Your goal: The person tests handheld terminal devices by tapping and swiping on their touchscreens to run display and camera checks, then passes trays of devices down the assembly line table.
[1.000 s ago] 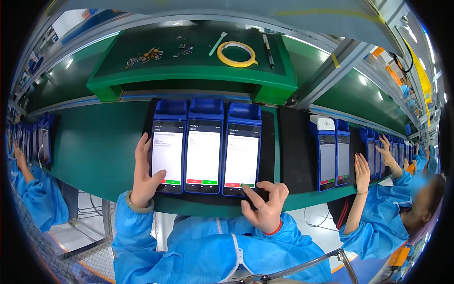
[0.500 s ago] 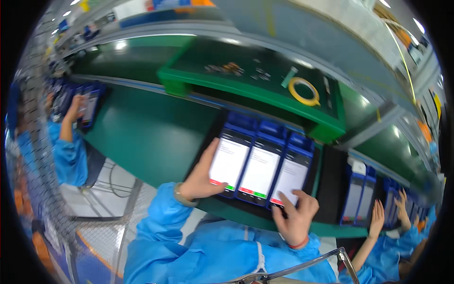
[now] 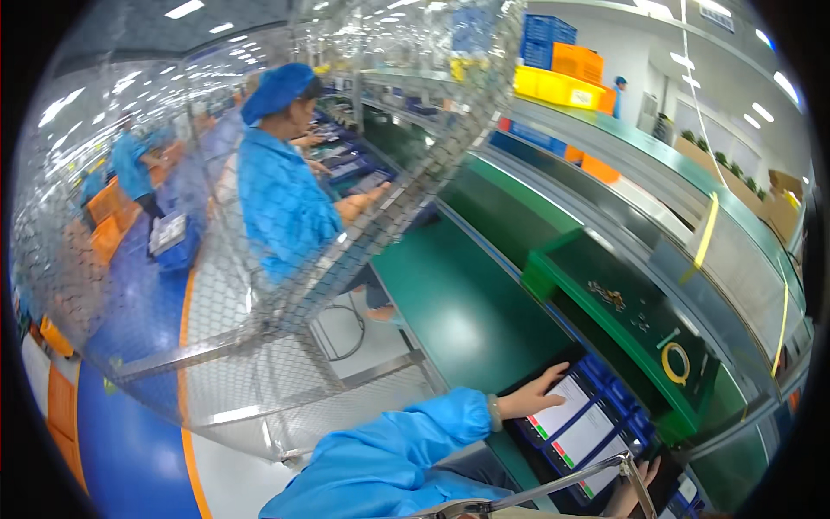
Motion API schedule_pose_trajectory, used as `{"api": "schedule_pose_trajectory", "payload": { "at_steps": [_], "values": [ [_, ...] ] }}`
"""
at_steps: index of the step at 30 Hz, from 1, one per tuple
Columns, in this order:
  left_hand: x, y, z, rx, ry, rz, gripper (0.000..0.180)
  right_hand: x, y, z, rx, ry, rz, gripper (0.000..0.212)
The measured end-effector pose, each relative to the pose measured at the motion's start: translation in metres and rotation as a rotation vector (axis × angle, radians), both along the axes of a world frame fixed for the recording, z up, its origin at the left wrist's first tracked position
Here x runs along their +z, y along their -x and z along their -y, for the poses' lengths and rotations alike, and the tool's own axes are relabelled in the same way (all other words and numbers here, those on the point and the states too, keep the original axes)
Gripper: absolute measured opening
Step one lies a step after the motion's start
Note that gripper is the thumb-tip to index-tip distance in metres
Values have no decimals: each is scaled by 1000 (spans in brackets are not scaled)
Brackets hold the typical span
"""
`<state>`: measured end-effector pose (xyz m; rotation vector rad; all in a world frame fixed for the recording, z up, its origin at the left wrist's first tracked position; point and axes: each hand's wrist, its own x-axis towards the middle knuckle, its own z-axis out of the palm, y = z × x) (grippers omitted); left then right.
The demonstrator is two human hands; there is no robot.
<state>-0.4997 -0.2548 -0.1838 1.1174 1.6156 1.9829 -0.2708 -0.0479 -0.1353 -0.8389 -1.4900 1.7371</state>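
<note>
Three handheld touchscreen terminals lie side by side on a black mat (image 3: 538, 465), blue-cased, with lit screens and red and green strips along the near ends. My left hand (image 3: 529, 399) is at the outer edge of the left terminal (image 3: 558, 405), fingers stretched along it and thumb toward the screen. The middle terminal (image 3: 585, 435) lies untouched beside it. Beyond the right terminal (image 3: 612, 460), my right hand (image 3: 635, 491) has its fingers apart near the mat's right side. A glasses frame (image 3: 566, 481) crosses in front and partly hides that hand and the terminals' near ends.
A green raised stand (image 3: 541, 282) behind the terminals carries small loose parts and a yellow tape roll (image 3: 665, 367). Left along the green bench (image 3: 458, 294), past a clear gridded curtain (image 3: 259, 346), a co-worker (image 3: 290, 195) handles similar devices. Orange bins (image 3: 577, 64) stand on the upper shelf.
The view has swung left, so the terminals sit lower right. My right hand has moved off the right terminal's screen to its far side. My left hand stays at the left terminal.
</note>
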Motion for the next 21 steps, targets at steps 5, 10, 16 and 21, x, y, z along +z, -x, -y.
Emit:
{"api": "schedule_pose_trajectory", "payload": {
  "at_steps": [5, 10, 16, 21],
  "values": [
    [-1, 6, -17, 129, 8, -5, 67, -61, 21, -16, -8, -614, 62, 39],
    [3, 7, -21, 124, -11, 48, 63, -137, 34, -108, 26, -546, 141, 41],
    [4, 11, -19, 106, -57, 53, 63, -105, 38, -80, 51, -586, 50, 52],
    [3, 9, -20, 118, -14, 10, 62, -96, 40, -79, 8, -508, 65, 56]
  ]
}}
